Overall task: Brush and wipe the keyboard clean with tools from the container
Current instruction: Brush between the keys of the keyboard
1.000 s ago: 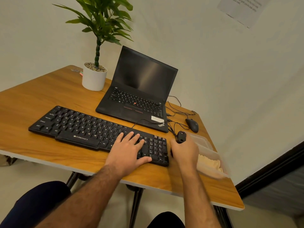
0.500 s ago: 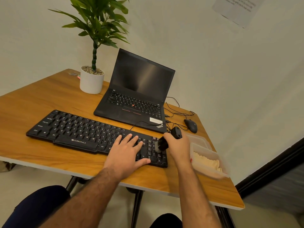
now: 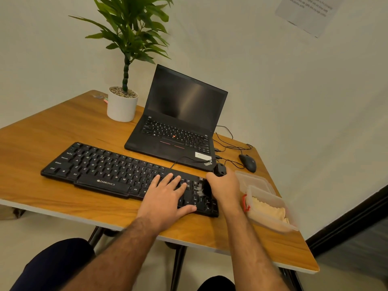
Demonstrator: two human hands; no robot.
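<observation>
The right grip (image 3: 225, 186) is curled tight round a black brush (image 3: 219, 170) over the keyboard (image 3: 109, 171) on the bench (image 3: 52, 131) — the left grip (image 3: 165, 198) lies flat on the keys — the clear container (image 3: 270, 208) beside it holds a yellow cloth (image 3: 267, 211)

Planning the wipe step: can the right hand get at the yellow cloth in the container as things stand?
Probably not yet. The right hand grips the brush over the keyboard. The container sits open just beside it, the yellow cloth uncovered, so the path is free once the brush is put down.
</observation>
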